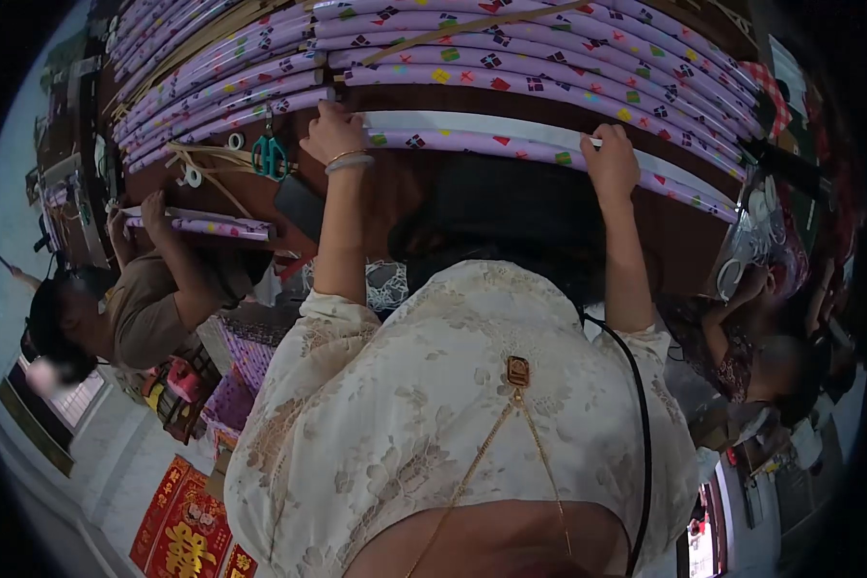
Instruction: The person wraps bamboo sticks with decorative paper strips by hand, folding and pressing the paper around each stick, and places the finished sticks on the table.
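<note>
A long purple sheet of gift wrapping paper (433, 141), printed with small coloured presents, lies across the table before me, partly rolled, its white underside showing along the far side. My left hand (335, 133) is closed at the left end of this paper. Farther right, my right hand (610, 166) pinches the paper, with a small white bit sticking out by the thumb. The fingertips of both hands are partly hidden. Teal-handled scissors (270, 157) lie left of my left wrist.
Rows of finished-looking purple rolls (549, 63) cover the far side of the table. Tape rolls (192, 176) and tan strips (223, 183) lie at the left. One co-worker (154, 299) handles a short roll (212, 224) there; another person (742, 337) sits at right.
</note>
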